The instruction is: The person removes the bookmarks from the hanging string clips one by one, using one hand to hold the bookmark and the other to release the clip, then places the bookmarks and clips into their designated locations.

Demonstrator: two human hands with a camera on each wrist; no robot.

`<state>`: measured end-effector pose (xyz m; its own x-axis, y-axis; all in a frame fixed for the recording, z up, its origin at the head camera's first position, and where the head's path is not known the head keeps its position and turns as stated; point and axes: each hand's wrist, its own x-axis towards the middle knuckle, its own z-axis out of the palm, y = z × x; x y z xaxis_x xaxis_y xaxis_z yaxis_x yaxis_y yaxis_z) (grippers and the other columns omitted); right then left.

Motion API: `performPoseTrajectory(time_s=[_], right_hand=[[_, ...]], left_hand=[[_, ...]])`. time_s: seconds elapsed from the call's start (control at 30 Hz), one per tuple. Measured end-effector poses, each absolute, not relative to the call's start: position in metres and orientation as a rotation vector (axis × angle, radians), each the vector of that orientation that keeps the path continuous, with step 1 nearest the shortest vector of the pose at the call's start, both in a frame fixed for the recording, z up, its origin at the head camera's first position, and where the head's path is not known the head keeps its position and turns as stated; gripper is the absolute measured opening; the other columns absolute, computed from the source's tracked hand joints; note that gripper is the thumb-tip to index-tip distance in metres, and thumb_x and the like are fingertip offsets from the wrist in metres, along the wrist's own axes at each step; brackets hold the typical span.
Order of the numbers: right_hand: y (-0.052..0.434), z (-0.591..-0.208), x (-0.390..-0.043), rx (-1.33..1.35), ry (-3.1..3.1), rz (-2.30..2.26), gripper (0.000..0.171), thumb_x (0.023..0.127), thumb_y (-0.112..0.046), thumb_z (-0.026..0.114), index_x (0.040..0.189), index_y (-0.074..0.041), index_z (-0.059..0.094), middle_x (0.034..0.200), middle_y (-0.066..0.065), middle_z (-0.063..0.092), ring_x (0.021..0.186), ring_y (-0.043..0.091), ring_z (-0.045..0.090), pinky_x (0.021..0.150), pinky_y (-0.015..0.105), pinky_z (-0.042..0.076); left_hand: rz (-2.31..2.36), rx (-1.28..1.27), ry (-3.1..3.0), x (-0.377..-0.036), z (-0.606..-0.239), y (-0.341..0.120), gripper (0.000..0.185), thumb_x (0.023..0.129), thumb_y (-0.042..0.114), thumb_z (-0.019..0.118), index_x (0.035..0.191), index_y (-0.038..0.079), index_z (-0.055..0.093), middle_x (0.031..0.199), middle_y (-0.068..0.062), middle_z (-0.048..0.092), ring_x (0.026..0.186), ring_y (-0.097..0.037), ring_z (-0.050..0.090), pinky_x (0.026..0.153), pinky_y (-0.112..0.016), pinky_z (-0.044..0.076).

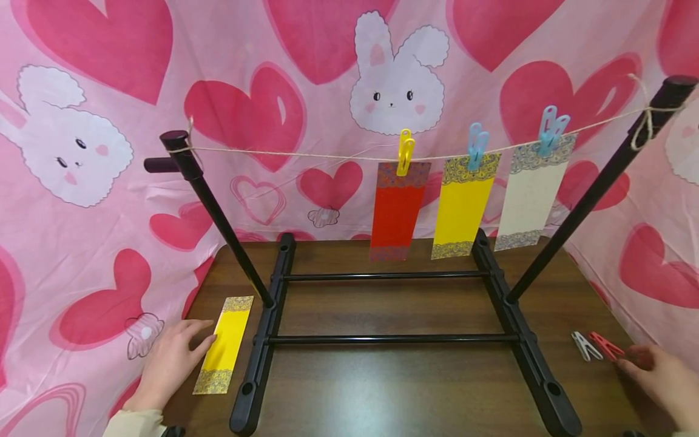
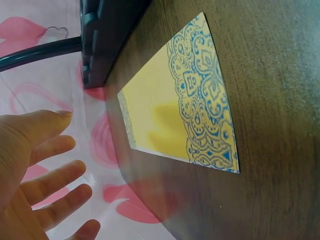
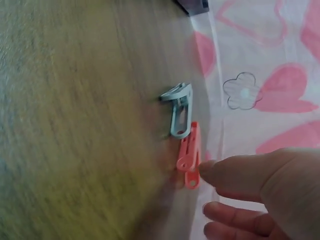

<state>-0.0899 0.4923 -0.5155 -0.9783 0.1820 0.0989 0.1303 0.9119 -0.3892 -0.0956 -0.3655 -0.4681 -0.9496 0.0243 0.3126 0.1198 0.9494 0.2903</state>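
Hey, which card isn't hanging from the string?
The yellow card lying flat on the table, left of the black stand's base. The other three, a red card, a yellow one and a white one, hang clipped to the string.

The right hand (image 1: pixel 663 379) is cut off by the head view's right edge; whether the red clothespin (image 1: pixel 605 346) is touched cannot be told. In the left wrist view, the left hand (image 2: pixel 47 185) is cropped at the left, the black rack (image 2: pixel 112 25) at the top. The wooden tabletop (image 3: pixel 75 125) is blurred in the right wrist view.
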Motion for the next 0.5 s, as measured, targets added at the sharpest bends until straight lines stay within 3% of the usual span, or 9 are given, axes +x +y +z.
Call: performPoseTrajectory(time_s=[0.17,0.3,0.4,0.5], right_hand=[[0.479,-0.5,-0.092,-0.275,-2.897,0.572,0.032,0.092,-0.007,0.07,0.1,0.021,0.057,0.083,0.035,0.064,0.07,0.047,0.063,0.057,0.041,0.045],[0.466,-0.487,-0.096,-0.23,-2.831,0.547,0.03,0.095,-0.011,0.07,0.096,0.018,0.062,0.078,0.031,0.066,0.064,0.038,0.064,0.055,0.043,0.046],[0.457,-0.48,-0.097,-0.165,-2.764,0.53,0.026,0.094,-0.013,0.072,0.094,0.012,0.067,0.079,0.027,0.069,0.061,0.01,0.059,0.055,0.034,0.043],[0.446,-0.473,-0.098,-0.122,-2.73,0.51,0.024,0.092,-0.012,0.073,0.096,0.011,0.068,0.085,0.029,0.069,0.064,0.016,0.063,0.057,0.031,0.04]], left_hand=[[-0.43,-0.122,-2.762,-0.095,-0.465,-0.362,0.034,0.081,0.012,0.087,0.112,0.001,0.077,0.106,-0.022,0.071,0.095,-0.044,0.065,0.087,-0.065,0.051],[-0.411,-0.127,-2.767,-0.096,-0.463,-0.359,0.035,0.082,0.014,0.087,0.113,0.0,0.076,0.107,-0.024,0.071,0.096,-0.047,0.065,0.087,-0.066,0.051],[-0.395,-0.119,-2.781,-0.096,-0.461,-0.356,0.036,0.083,0.016,0.086,0.114,0.0,0.076,0.109,-0.025,0.071,0.098,-0.048,0.064,0.086,-0.067,0.05],[-0.389,-0.104,-2.79,-0.096,-0.458,-0.351,0.037,0.084,0.016,0.085,0.115,-0.001,0.075,0.111,-0.026,0.07,0.098,-0.048,0.064,0.085,-0.068,0.05]])
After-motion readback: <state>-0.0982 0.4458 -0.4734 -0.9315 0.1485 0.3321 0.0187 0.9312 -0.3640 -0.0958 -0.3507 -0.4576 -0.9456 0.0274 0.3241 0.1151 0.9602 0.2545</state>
